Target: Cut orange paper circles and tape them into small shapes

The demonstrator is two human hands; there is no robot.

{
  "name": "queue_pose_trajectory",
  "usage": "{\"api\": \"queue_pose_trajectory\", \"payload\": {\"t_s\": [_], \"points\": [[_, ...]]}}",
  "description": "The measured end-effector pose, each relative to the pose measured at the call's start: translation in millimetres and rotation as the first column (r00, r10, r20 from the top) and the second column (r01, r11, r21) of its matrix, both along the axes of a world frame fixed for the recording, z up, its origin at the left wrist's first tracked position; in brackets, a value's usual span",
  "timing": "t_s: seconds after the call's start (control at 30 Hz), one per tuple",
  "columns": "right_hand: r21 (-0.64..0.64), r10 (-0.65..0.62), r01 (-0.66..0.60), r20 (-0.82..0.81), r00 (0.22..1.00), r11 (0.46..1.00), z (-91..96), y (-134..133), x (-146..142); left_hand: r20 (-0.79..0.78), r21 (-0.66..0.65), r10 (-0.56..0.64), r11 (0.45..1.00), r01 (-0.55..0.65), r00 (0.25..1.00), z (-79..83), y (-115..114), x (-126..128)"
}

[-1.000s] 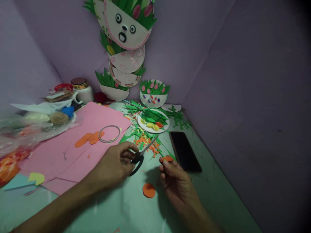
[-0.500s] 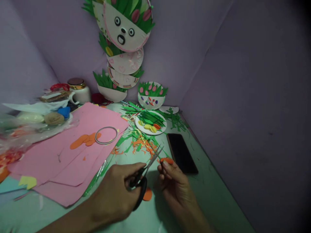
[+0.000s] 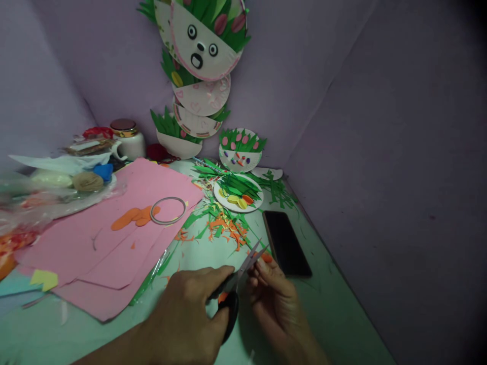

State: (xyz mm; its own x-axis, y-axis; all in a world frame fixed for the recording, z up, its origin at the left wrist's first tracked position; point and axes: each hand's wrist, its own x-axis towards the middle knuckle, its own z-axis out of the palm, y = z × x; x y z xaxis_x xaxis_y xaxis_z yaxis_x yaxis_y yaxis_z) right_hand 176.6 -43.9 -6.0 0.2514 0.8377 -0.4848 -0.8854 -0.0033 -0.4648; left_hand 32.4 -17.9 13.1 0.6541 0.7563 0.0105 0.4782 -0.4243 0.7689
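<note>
My left hand point(image 3: 194, 309) grips black-handled scissors point(image 3: 243, 274) by their loops, with the blades a little apart and pointing up and to the right. Between thumb and fingers, my right hand point(image 3: 272, 294) pinches a small orange paper piece point(image 3: 266, 257). The scissor tips reach over this piece, close to my right fingertips; whether the blades touch the paper I cannot tell. Below the scissors, another bit of orange paper point(image 3: 222, 297) shows through the handles, mostly hidden. Orange and green paper scraps point(image 3: 228, 228) lie just beyond my hands.
A phone point(image 3: 287, 243) lies right of my hands. Farther back, a white plate point(image 3: 259, 203) holds green strips and yellow and orange ovals. Pink sheets point(image 3: 110, 258) on the left carry orange ovals point(image 3: 139, 215) and a grey ring point(image 3: 167, 223). Decorated paper plates point(image 3: 205, 45) hang on the wall.
The scissors in my left hand have moved right, and their blades have opened wider, now over the orange piece. My right hand still pinches it. The whole view has shifted slightly.
</note>
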Motion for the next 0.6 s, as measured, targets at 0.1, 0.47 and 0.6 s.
{"api": "queue_pose_trajectory", "payload": {"t_s": [0.1, 0.47, 0.6], "points": [[0.022, 0.010, -0.010, -0.004, 1.000, 1.000, 1.3, -0.7, -1.0, -0.004, 0.022, -0.006, 1.000, 0.006, 1.000, 0.1, 0.7, -0.6], [-0.007, -0.012, 0.012, -0.034, 0.999, 1.000, 2.4, 0.9, -3.0, 0.013, 0.011, -0.038, 0.999, 0.038, 0.999, 3.8, 3.2, -0.4], [0.001, -0.007, 0.007, -0.029, 1.000, 1.000, 0.7, 0.2, -2.5, 0.000, -0.015, -0.055, 0.998, 0.055, 0.998, 4.3, 4.1, -0.8]]}}
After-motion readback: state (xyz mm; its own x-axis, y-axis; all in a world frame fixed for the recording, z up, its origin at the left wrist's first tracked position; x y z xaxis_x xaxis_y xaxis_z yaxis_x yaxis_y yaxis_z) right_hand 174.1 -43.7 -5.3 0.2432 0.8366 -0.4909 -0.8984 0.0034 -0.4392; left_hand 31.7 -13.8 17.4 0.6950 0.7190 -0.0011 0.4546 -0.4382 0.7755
